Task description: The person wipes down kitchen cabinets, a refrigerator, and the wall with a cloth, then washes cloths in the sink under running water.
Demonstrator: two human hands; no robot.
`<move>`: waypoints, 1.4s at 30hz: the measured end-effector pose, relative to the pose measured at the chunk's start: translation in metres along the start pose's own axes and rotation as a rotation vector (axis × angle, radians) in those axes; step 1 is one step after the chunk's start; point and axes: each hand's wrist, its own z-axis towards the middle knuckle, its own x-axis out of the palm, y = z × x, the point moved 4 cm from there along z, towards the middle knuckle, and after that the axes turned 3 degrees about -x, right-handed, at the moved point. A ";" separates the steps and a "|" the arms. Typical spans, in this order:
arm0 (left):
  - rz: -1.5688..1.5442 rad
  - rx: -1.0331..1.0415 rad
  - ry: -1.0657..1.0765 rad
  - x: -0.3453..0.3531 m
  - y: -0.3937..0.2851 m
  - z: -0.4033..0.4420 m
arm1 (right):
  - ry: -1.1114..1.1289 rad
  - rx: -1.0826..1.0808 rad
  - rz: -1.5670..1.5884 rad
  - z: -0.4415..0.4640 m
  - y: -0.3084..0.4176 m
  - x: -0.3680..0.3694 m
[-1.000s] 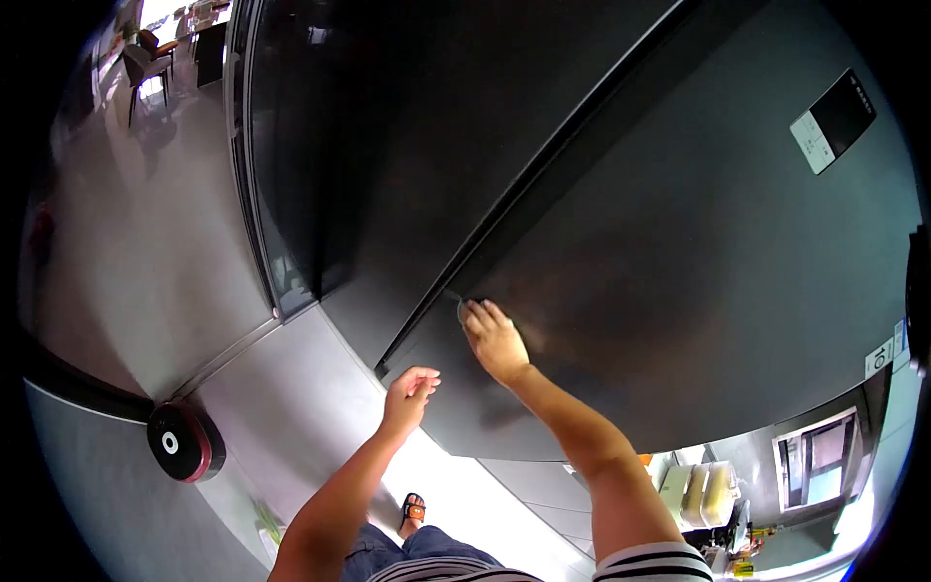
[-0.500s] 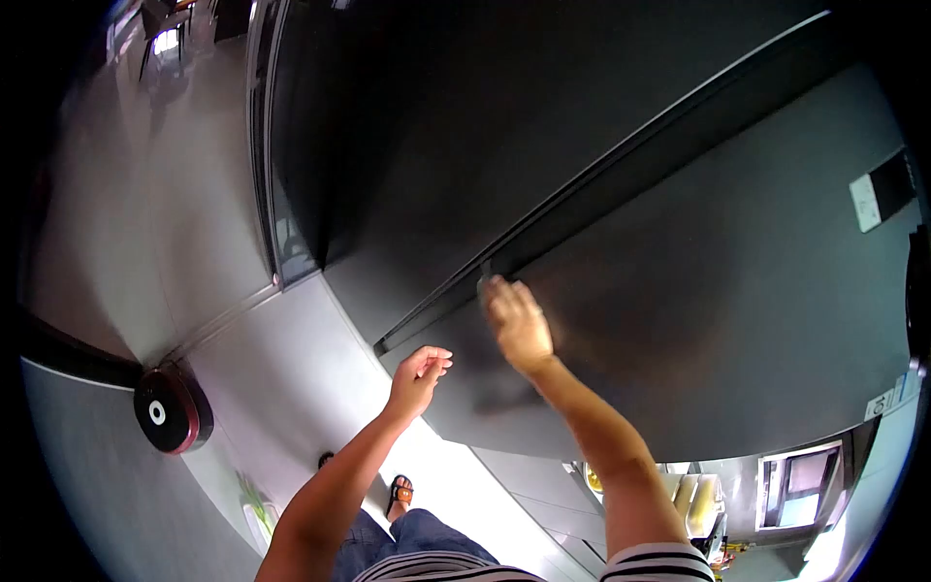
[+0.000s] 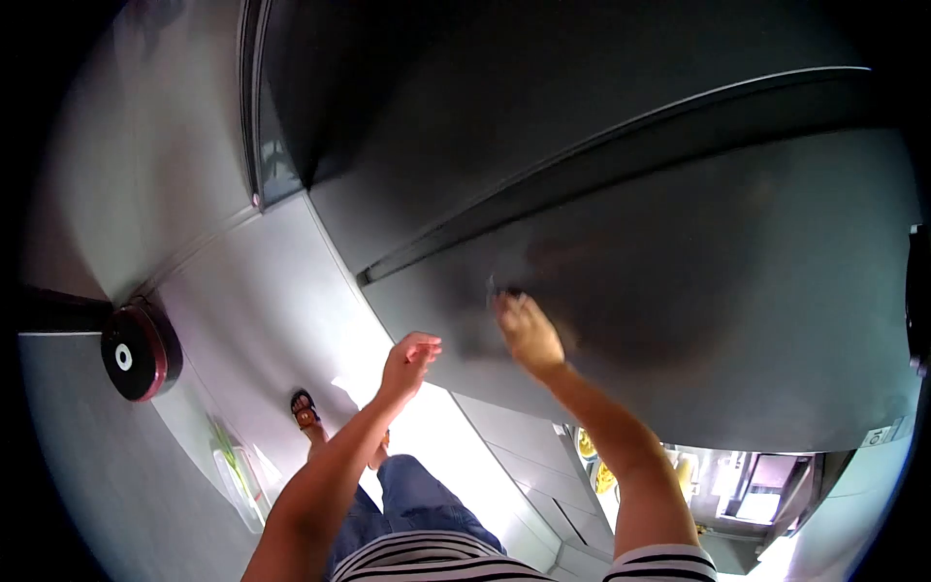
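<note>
The large dark grey panel of a cabinet or fridge [image 3: 679, 281] fills the right side, with a long recessed groove across it. My right hand [image 3: 529, 332] is against this panel below the groove, fingers bent together; a small, blurred thing shows at its fingertips, too unclear to name. My left hand [image 3: 412, 361] hovers near the panel's lower left edge, fingers curled loosely and apart from the thumb, with nothing visible in it.
A round black and red robot vacuum [image 3: 143, 351] is at the left. A clear container with green stalks [image 3: 238, 475] lies at the lower left. My sandalled foot [image 3: 305, 412] is on the pale floor. Yellow food [image 3: 605, 477] shows beyond my right forearm.
The view has turned, and the groove now runs flatter. My right hand has shifted down the panel, away from the groove. My left hand keeps much the same pose.
</note>
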 end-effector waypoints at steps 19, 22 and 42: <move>-0.287 -0.050 -0.458 0.022 0.143 -0.009 | 0.219 -0.487 0.077 -0.053 0.197 0.175; -0.310 0.012 -0.472 0.035 0.186 -0.009 | 0.229 -0.468 0.189 -0.040 0.195 0.178; -0.389 -0.089 -0.556 0.024 0.268 -0.058 | 0.218 -0.506 -0.050 -0.048 0.212 0.186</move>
